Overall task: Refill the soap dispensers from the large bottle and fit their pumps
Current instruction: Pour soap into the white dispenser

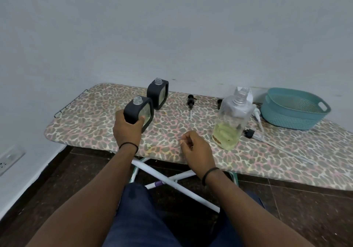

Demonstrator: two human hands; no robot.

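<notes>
black-sleeved dispenser (138, 112), neck open, wrapped by left hand (127, 130) fingers (141, 119); right hand (196, 149) loosely curled, holding nothing, over leopard-print ironing board (91, 120). second dispenser (157, 93) behind. large bottle (232, 121) right, uncapped; black pump (191, 101) lying between.

The large bottle (232, 120) hides most of a white bottle (245, 92) behind it — the ironing board (95, 117) runs off the right edge.
</notes>
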